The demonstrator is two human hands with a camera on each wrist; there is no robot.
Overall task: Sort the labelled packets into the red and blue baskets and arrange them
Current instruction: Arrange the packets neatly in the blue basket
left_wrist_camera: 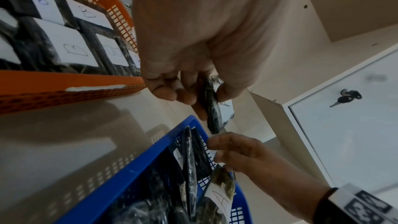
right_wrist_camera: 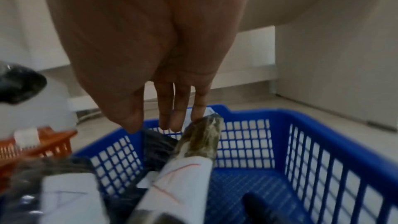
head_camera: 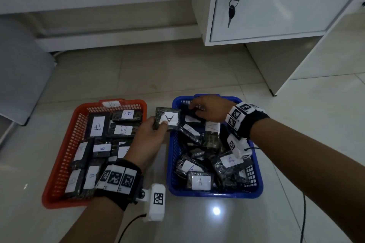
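here the left hand (head_camera: pixel 147 136) pinches a dark packet with a white label marked a (head_camera: pixel 168 118), thumb on the label and fingers curled behind it, holding it in the air over the gap between the two baskets, just at the near-left corner of the blue basket's far end. in the left wrist view the same packet (left_wrist_camera: pixel 212 106) shows edge-on, clamped between thumb and fingers.

the right hand (head_camera: pixel 210 109) reaches into the far end of the blue basket (head_camera: pixel 217 193). in the right wrist view its fingers (right_wrist_camera: pixel 172 108) hang fairly straight and close together, tips down among the upright packets (right_wrist_camera: pixel 200 139) by the far wall; whether they grip anything i cannot tell, though the head view suggests they rest on a dark packet there.

the blue basket holds a loose jumble of packets marked a (head_camera: pixel 199 181), some flat, some leaning. the red basket (head_camera: pixel 59 187), just to its left on the pale tiled floor (head_camera: pixel 177 69), holds packets marked b (head_camera: pixel 123 130) laid in tidier rows. a white cabinet (head_camera: pixel 276 2) with a key (head_camera: pixel 232 10) in its lock stands beyond.
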